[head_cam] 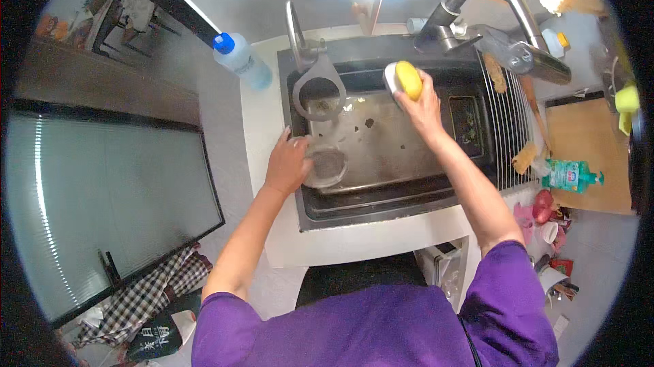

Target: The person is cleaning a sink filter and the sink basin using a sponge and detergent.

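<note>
My right hand (423,106) grips a scrub brush (406,81) with a yellow top and a white lower part, held over the far side of the dark sink (352,219). At the sink's left side, my left hand (290,162) has its fingers spread beside a clear round dish or lid (327,167), which looks blurred; whether the fingers touch it cannot be told. Behind that hand, a grey ring-shaped fitting (319,88) juts over the basin from a small curved tap (295,35). Dark scraps (369,123) lie on the wet metal sink floor.
A large faucet (490,14) arches over the back right. A wire drying rack (503,127) spans the sink's right end, with a green pump bottle (567,175) beyond it. A blue-capped bottle (245,63) stands at the left rim. A framed glass panel (112,203) is further left.
</note>
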A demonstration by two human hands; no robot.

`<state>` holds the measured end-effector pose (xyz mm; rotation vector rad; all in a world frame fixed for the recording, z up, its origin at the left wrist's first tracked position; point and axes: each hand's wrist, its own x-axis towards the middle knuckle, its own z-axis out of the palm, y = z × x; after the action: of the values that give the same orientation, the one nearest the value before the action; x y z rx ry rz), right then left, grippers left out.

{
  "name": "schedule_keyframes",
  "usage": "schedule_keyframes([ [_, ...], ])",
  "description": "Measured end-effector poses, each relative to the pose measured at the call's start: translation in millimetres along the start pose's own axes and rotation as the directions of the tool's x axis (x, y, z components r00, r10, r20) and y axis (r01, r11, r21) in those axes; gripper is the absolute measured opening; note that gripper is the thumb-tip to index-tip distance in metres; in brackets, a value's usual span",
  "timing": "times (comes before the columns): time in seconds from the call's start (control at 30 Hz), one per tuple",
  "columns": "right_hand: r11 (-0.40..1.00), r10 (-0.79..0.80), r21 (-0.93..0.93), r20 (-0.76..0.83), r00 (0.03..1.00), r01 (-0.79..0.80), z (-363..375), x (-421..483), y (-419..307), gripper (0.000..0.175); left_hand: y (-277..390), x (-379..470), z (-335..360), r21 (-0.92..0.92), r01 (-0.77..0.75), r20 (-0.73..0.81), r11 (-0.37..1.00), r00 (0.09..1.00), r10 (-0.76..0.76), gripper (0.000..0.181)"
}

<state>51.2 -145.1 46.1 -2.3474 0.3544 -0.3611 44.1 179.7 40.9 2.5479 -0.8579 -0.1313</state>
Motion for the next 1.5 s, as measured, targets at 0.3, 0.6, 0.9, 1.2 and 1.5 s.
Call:
schedule_keyframes([
  [0.3, 0.970, -0.150, -0.206, -0.101, 0.983, 0.127, 63, 71, -14, 0.068, -10, 16, 14, 0.153, -0.045, 0.143, 0.987, 0.989, 0.023, 0.047],
  [0.6, 0.998, -0.003, -0.056, -0.155, 0.988, -0.006, 52, 52, 14, 0.064, -12, 24, 18, 0.103, 0.002, 0.102, 0.995, 0.995, -0.012, 0.046],
  [0.9, 0.544, 0.658, 0.808, -0.242, 0.713, -0.228, 32, 68, 154, 0.038, -23, 24, 30, 0.137, 0.027, 0.088, 0.990, 0.995, -0.040, 0.049],
  [1.2, -0.039, 0.618, 0.942, 0.284, 0.733, -0.332, 116, 42, 52, 0.038, -12, 24, 24, 0.152, -0.029, 0.041, 0.988, 0.999, 0.023, 0.042],
  [1.5, 0.168, 0.762, 0.985, -0.104, 0.639, -0.040, -8, 114, 183, 0.032, -12, 15, 18, 0.185, 0.038, 0.007, 0.982, 0.999, -0.040, 0.041],
])
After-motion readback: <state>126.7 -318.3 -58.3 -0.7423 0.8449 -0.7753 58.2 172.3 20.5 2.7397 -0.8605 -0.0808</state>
